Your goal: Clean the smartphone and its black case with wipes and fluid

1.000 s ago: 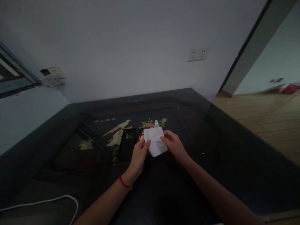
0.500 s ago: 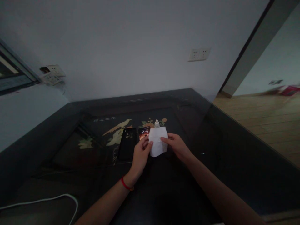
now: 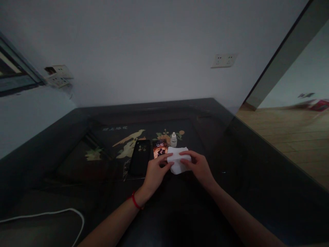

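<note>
Between my hands is a white paper tissue [image 3: 178, 167], with a fold standing up across its middle. My left hand [image 3: 157, 172] pinches the left end of that fold between thumb and fingers. On the other end, my right hand [image 3: 198, 166] grips it the same way. Just beyond the tissue stands a small white dropper bottle [image 3: 173, 140], upright and capped. A phone [image 3: 159, 148] with a lit screen reading 12:10 lies left of the bottle, its lower part hidden by my left hand. Left of the phone is a black phone case [image 3: 140, 159].
The dark glossy table [image 3: 97, 206] carries a printed bird-and-flower design. A white cable [image 3: 69, 210] curves over its near left corner. Wall sockets [image 3: 224, 60] are above the far edge, and a wooden floor [image 3: 280, 137] lies to the right.
The tissue has moved slightly right and down and now has a raised fold. My right fingers have shifted onto its top. More of the bottle and phone screen shows.
</note>
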`<state>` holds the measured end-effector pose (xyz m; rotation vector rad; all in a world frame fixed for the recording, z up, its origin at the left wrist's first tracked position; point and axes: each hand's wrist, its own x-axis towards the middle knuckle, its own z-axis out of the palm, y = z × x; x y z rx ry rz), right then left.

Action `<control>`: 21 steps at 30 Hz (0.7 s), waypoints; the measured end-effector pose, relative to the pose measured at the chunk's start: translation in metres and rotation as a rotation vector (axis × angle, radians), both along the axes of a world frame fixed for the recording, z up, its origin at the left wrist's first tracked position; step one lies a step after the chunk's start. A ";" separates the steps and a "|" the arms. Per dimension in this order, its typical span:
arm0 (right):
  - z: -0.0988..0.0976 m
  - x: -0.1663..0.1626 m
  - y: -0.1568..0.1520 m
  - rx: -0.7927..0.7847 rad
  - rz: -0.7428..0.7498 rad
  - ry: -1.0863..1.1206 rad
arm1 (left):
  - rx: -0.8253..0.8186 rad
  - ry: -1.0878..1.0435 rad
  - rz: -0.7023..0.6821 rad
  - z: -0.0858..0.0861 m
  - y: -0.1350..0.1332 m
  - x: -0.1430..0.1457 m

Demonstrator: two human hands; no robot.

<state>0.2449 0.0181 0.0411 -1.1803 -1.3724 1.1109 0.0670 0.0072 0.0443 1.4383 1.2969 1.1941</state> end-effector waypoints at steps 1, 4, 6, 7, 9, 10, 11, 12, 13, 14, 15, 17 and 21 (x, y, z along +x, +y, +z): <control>0.001 0.000 0.000 0.016 0.007 -0.022 | 0.021 0.021 0.004 -0.001 0.001 -0.001; 0.004 0.001 -0.001 0.069 -0.004 -0.091 | 0.095 0.090 0.003 -0.001 0.003 -0.005; 0.006 0.001 -0.001 0.100 -0.011 -0.132 | 0.144 0.137 -0.011 0.000 0.003 -0.006; 0.007 0.002 -0.001 0.114 -0.010 -0.149 | 0.169 0.160 -0.014 0.002 0.004 -0.006; 0.009 0.005 0.000 0.139 -0.001 -0.176 | 0.213 0.203 -0.004 0.005 0.004 -0.006; 0.010 0.007 0.000 0.149 0.006 -0.183 | 0.229 0.222 0.000 0.006 0.004 -0.005; 0.011 0.008 0.001 0.153 0.017 -0.187 | 0.238 0.239 -0.003 0.007 0.005 -0.004; 0.010 0.010 0.003 0.149 0.030 -0.190 | 0.237 0.255 -0.018 0.008 0.006 -0.003; 0.009 0.012 0.005 0.135 0.047 -0.195 | 0.228 0.271 -0.042 0.008 0.007 -0.002; 0.006 0.014 0.009 0.112 0.063 -0.204 | 0.215 0.290 -0.067 0.008 0.009 -0.001; 0.002 0.015 0.013 0.084 0.075 -0.219 | 0.202 0.312 -0.090 0.007 0.011 0.000; -0.007 0.017 0.024 0.026 0.080 -0.267 | 0.197 0.370 -0.110 0.006 0.017 0.002; -0.022 0.018 0.049 -0.050 0.043 -0.443 | 0.300 0.542 -0.085 0.005 0.027 0.008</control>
